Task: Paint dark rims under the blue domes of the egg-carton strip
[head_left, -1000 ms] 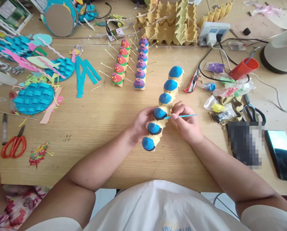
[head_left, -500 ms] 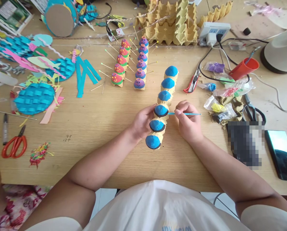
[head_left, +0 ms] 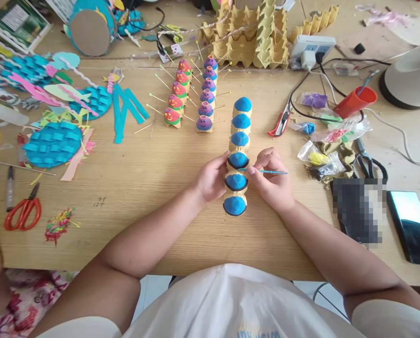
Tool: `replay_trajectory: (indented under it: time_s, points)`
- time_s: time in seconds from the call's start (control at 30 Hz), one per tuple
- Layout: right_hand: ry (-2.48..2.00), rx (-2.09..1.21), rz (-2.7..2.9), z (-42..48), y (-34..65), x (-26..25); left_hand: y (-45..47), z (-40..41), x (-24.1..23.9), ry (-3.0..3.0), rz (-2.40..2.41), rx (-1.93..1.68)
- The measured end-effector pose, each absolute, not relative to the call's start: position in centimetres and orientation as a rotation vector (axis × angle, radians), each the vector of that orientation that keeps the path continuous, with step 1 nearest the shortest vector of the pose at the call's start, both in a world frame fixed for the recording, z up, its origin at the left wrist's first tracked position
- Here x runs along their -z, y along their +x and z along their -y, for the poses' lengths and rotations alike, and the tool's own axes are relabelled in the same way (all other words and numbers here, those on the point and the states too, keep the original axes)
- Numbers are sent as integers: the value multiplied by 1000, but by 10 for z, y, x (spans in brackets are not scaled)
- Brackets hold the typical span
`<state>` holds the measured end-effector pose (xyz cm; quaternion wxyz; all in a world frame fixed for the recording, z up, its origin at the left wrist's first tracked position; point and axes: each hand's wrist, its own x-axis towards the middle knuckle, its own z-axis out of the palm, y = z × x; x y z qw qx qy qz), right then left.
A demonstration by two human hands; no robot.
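Observation:
An egg carton strip (head_left: pixel 240 123) with several blue-covered domes runs lengthwise away from me. Dark bands edge the nearer three domes along their lower rims. My left hand (head_left: pixel 213 177) grips the strip from its left side, with the fingers partly hidden behind it. In my right hand (head_left: pixel 272 180) a thin blue stick-like tool (head_left: pixel 271 172) is pinched between thumb and fingers. Its tip meets the strip at the lower edge of the third dome from the near end.
Two decorated carton strips (head_left: pixel 174 102) with pins stand farther back. To the right lie a utility knife (head_left: pixel 282 119), clay packets (head_left: pixel 318 157), black-handled scissors (head_left: pixel 370 164) and a phone (head_left: pixel 410 225). Red-handled scissors (head_left: pixel 22 213) and blue woven discs (head_left: pixel 53 143) lie left. Another person's patterned clothing (head_left: pixel 37 298) shows lower left.
The strip has turned more upright in view, its far end swinging left and near end right. The tool's tip has moved left and slightly down onto the third dome's lower edge.

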<state>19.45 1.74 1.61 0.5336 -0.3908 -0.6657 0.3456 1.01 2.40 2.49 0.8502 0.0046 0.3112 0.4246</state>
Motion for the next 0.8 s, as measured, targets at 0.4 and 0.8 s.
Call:
replay_trajectory:
  time_s: [0.4, 0.8]
  points:
    - [-974, -792, 1612, -19, 192, -15, 11, -23, -26, 3, -688, -901]
    - [-984, -837, 1602, -17, 192, -20, 11, -23, -22, 31, -674, -899]
